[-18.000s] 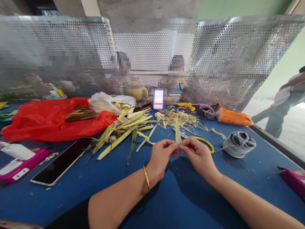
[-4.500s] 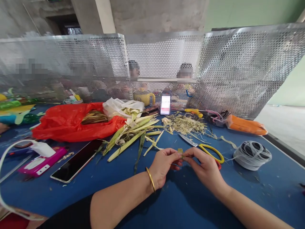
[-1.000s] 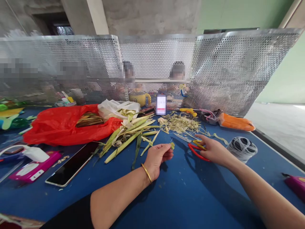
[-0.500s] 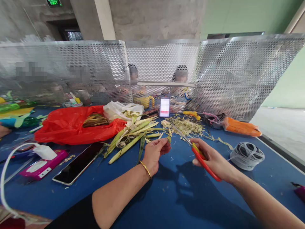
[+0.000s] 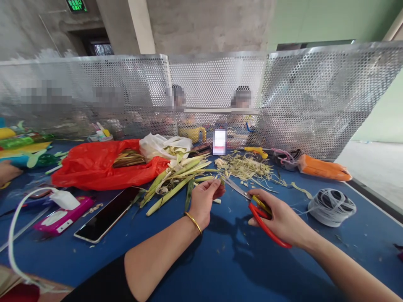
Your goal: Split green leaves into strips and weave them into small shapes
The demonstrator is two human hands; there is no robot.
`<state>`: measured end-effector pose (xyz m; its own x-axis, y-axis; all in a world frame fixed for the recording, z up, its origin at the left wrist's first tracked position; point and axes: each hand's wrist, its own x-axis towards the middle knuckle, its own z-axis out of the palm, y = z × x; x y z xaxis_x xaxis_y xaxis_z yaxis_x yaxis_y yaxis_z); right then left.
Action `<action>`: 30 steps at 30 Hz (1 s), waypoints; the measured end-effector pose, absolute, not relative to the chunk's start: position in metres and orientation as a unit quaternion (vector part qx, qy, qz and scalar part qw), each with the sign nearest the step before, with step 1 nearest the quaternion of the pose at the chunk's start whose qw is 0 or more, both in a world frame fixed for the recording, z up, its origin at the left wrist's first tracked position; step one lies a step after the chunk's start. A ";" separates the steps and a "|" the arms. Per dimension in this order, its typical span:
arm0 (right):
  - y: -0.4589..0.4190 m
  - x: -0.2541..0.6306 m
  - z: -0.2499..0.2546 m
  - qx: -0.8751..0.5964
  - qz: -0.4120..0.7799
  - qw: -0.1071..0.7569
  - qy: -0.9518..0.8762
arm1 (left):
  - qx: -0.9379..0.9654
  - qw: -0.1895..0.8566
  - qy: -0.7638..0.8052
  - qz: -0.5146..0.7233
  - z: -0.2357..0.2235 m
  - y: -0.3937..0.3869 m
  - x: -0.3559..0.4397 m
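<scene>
My left hand [image 5: 204, 200], with a gold bangle at the wrist, pinches a small folded green leaf piece [image 5: 222, 181] above the blue table [image 5: 220, 268]. My right hand [image 5: 280, 218] grips red-and-yellow scissors [image 5: 252, 201] by the handles. Their blades point left and reach the leaf piece at my left fingertips. A pile of long green and pale leaf strips [image 5: 176, 176] lies just beyond my left hand. Fine leaf trimmings [image 5: 245, 165] are heaped behind the scissors.
A red plastic bag [image 5: 100, 165] and a white bag [image 5: 163, 144] lie at the back left. A phone [image 5: 108, 214] and pink case [image 5: 63, 216] sit to the left, a coil of white cord [image 5: 332, 205] to the right. A perforated metal screen [image 5: 299, 96] rings the table; people sit behind it.
My right hand let go of the leaf piece, picked the scissors up off the table and brought the blades to the piece. My left hand kept its pinch.
</scene>
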<state>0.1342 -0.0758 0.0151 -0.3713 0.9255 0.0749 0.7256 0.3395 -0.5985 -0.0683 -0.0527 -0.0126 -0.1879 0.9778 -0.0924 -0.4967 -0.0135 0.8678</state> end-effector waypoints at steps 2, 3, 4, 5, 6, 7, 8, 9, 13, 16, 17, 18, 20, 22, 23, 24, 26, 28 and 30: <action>-0.076 0.134 0.014 -0.517 0.242 0.203 -0.795 | 0.300 0.567 0.412 0.647 -0.014 -0.053 -0.068; -0.076 0.134 0.014 -0.515 0.244 0.203 -0.796 | 0.306 0.567 0.412 0.645 -0.014 -0.053 -0.068; -0.076 0.133 0.013 -0.513 0.247 0.203 -0.796 | 0.311 0.566 0.412 0.643 -0.015 -0.053 -0.067; -0.076 0.133 0.012 -0.510 0.253 0.205 -0.796 | 0.315 0.566 0.412 0.640 -0.016 -0.053 -0.067; -0.076 0.133 0.011 -0.506 0.260 0.207 -0.796 | 0.319 0.566 0.412 0.639 -0.017 -0.053 -0.066; -0.076 0.133 0.011 -0.502 0.268 0.211 -0.795 | 0.321 0.566 0.413 0.638 -0.018 -0.053 -0.066; -0.076 0.133 0.010 -0.498 0.276 0.213 -0.794 | 0.324 0.565 0.413 0.636 -0.019 -0.053 -0.066; -0.075 0.133 0.009 -0.495 0.286 0.217 -0.792 | 0.326 0.565 0.413 0.636 -0.019 -0.053 -0.066; -0.075 0.132 0.006 -0.488 0.333 0.233 -0.773 | 0.330 0.565 0.417 0.631 -0.020 -0.053 -0.065; -0.075 0.132 0.004 -0.477 0.379 0.243 -0.755 | 0.330 0.565 0.420 0.629 -0.019 -0.054 -0.065; -0.074 0.131 0.003 -0.473 0.399 0.244 -0.747 | 0.329 0.565 0.420 0.629 -0.019 -0.054 -0.065; -0.074 0.131 0.003 -0.470 0.418 0.243 -0.739 | 0.329 0.566 0.419 0.629 -0.019 -0.054 -0.065; -0.074 0.130 0.002 -0.464 0.448 0.240 -0.725 | 0.327 0.567 0.416 0.631 -0.019 -0.053 -0.065; -0.074 0.130 0.001 -0.457 0.455 0.243 -0.725 | 0.325 0.566 0.415 0.634 -0.020 -0.053 -0.065; -0.074 0.130 0.001 -0.454 0.452 0.244 -0.728 | 0.325 0.566 0.415 0.634 -0.020 -0.053 -0.065; -0.073 0.130 0.001 -0.452 0.448 0.245 -0.731 | 0.325 0.565 0.417 0.634 -0.020 -0.053 -0.065; -0.074 0.131 0.000 -0.453 0.438 0.249 -0.736 | 0.324 0.562 0.423 0.633 -0.020 -0.052 -0.065; -0.074 0.131 0.000 -0.458 0.430 0.249 -0.737 | 0.323 0.559 0.428 0.632 -0.021 -0.052 -0.066; -0.074 0.131 0.000 -0.463 0.427 0.248 -0.737 | 0.323 0.557 0.429 0.634 -0.021 -0.052 -0.066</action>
